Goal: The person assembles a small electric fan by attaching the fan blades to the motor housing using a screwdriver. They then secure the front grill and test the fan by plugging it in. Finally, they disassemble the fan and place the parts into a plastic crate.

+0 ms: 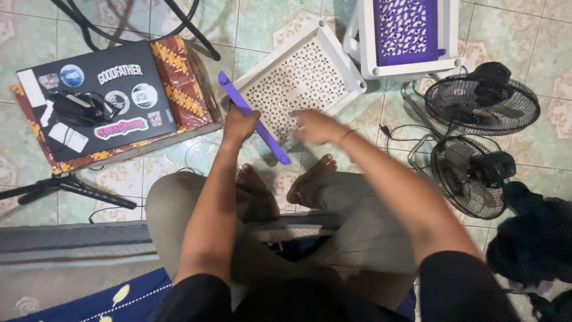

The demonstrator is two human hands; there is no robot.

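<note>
My left hand grips a long purple plastic bar that runs diagonally from upper left to lower right. Behind it a white perforated plastic panel lies tilted on the tiled floor. My right hand is blurred and hovers over the panel's near edge, fingers pointing left toward the bar; it seems to hold nothing. My bare feet rest on the floor just below the bar.
A white plastic frame with a purple perforated panel stands at the top right. Two black floor fans sit at the right. A black laptop with stickers lies on a patterned box at left, next to a tripod leg.
</note>
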